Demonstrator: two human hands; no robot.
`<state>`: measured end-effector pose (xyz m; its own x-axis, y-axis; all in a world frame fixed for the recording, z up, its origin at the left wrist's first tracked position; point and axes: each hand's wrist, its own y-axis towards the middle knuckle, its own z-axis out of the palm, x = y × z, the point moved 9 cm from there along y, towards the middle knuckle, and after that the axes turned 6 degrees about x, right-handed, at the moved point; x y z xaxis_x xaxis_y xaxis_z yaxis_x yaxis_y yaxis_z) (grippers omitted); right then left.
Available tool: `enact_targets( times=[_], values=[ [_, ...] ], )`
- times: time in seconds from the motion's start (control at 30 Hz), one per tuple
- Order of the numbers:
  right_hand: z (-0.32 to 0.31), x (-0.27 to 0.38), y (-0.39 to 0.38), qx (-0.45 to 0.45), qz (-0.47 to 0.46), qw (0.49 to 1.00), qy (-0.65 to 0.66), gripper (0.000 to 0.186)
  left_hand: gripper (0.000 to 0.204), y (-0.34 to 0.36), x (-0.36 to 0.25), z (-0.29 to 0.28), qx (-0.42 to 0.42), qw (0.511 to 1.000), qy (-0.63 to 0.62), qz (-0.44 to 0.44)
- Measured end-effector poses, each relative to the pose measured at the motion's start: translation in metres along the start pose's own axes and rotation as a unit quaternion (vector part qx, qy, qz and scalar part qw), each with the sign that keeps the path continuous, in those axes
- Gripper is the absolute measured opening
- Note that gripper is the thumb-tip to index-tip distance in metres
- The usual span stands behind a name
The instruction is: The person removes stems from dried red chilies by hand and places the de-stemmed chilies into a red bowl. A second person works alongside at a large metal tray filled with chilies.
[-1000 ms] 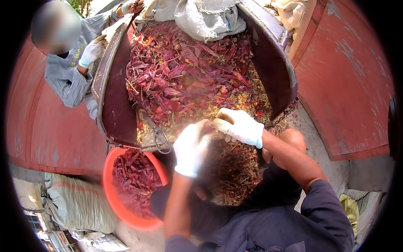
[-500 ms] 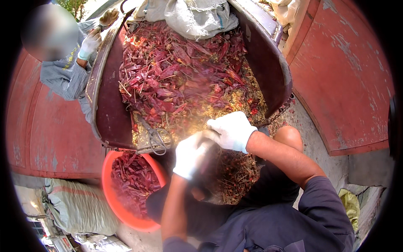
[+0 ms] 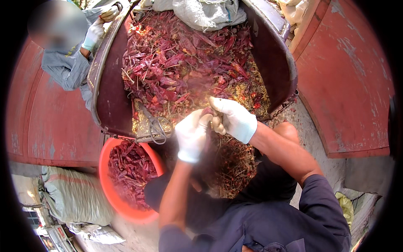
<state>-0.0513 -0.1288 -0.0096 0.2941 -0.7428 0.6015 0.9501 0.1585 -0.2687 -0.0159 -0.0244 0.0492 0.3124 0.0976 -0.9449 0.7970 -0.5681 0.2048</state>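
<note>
Both my hands wear white gloves and meet in front of the cart's near edge. My left hand [image 3: 191,136] is closed round a dried red chili [image 3: 207,111], of which only a small part shows between the fingers. Right up against it, my right hand [image 3: 237,119] has its thumb and fingers curled in; what they pinch is hidden. Beyond them, a heap of dried red chilies [image 3: 168,63] and yellow seeds [image 3: 258,90] fills a dark metal cart [image 3: 273,54]. A pair of scissors [image 3: 156,126] lies at its near left edge.
An orange-red basin [image 3: 105,176] of chilies stands at lower left, beside a stuffed sack [image 3: 75,195]. Stems [image 3: 237,168] lie heaped below my hands. Another person [image 3: 69,69] with gloved hands sits at far left. A white sack [image 3: 210,14] rests on the cart's far end.
My hands have shifted slightly apart and upward, and red chili now shows between them. The view has moved a little. The other person's hands have come closer together.
</note>
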Motion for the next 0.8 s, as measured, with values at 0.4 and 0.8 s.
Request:
enact_targets(
  times=[0.4,0.8],
  values=[
    [-0.035,0.106,0.000,-0.229,-0.155,0.591,-0.758,0.024,0.033,-0.005,0.020,-0.023,-0.004,0.935,-0.344,-0.084],
    [-0.100,0.142,0.010,-0.386,0.017,0.466,-0.796,0.033,0.028,-0.009,0.035,-0.027,-0.030,0.885,-0.447,-0.127]
  ],
)
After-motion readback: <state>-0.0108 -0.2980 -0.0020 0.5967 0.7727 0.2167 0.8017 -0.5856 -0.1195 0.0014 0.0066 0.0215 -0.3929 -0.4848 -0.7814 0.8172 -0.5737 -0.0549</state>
